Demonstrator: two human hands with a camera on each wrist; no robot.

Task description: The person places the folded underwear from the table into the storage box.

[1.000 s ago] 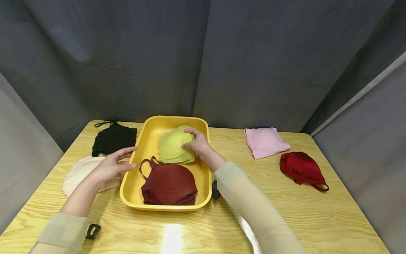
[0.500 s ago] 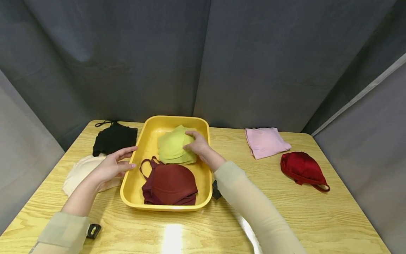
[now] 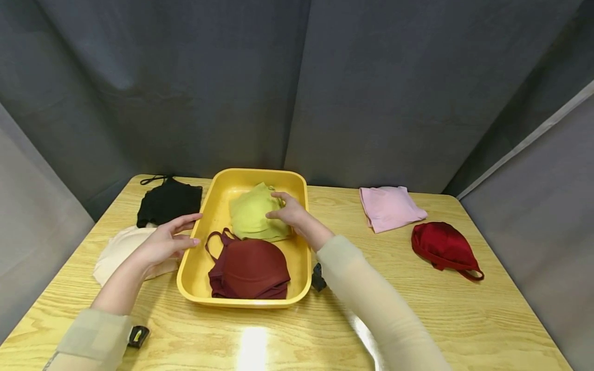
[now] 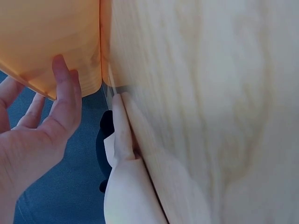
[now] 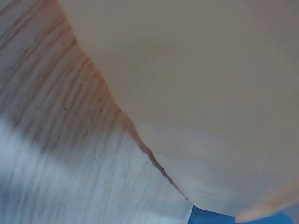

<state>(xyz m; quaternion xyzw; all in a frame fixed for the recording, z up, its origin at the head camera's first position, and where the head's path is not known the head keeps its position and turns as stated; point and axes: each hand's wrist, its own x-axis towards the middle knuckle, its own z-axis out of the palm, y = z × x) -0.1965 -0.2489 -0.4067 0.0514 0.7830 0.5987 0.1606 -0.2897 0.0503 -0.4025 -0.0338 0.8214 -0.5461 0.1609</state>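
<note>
My left hand (image 3: 164,243) touches the left rim of a yellow tray (image 3: 187,286) with its fingers. In the left wrist view, the fingertips (image 4: 60,70) lie against the tray's outer wall. Inside the tray, a folded yellow-green bra (image 3: 252,211) lies at the back and a folded maroon bra (image 3: 252,268) in front, its straps at upper left. Over the right side of the yellow-green bra is my right hand (image 3: 293,211), thumb and forefinger apart. Its other fingers are hidden, and I cannot tell whether it touches the cloth. The right wrist view shows mostly a blurred pale surface.
On the wooden table (image 3: 195,340), a folded black top (image 3: 169,201) and a cream bra (image 3: 122,252) lie left of the tray. A pink folded garment (image 3: 391,208) and a shiny red bra (image 3: 443,246) lie to the right. A grey curtain (image 3: 223,93) hangs behind.
The yellow-green bra has settled flatter in the tray. My right hand's fingers have loosened from it and stay over its right side. The left hand keeps its place on the rim.
</note>
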